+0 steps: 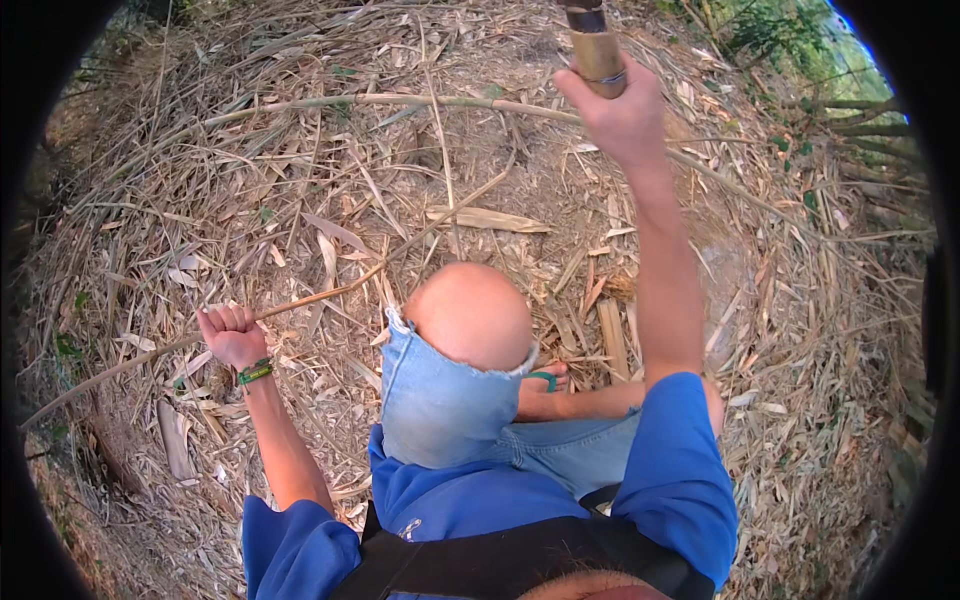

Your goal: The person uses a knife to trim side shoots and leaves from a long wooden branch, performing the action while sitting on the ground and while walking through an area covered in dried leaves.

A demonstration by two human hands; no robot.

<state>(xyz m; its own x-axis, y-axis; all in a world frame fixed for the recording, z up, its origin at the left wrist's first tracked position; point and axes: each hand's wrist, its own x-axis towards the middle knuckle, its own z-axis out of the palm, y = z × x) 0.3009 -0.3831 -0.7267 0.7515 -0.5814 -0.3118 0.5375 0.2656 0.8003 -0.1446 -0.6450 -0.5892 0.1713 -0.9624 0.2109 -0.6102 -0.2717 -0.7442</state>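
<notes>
My left hand [232,336] is closed in a fist around a thin brown bamboo stem [335,290], left of my bent knee. That stem slants from the lower left up past the knee toward the middle of the ground. My right hand [628,118], arm stretched far forward, grips a tool by its round wooden handle [597,58]. A thin wire-like band rings the handle near its end, and a darker section shows above it. The tool's far end is cut off by the upper edge, so its kind cannot be told.
Dry leaves and bamboo chips [490,219] litter the ground. A long pale cane [400,99] arches across in front, passing behind my right hand. Thicker poles [860,120] lie at the right edge. My jeans-covered knee [450,400] rises in the middle; a sandalled foot [548,378] shows beside it.
</notes>
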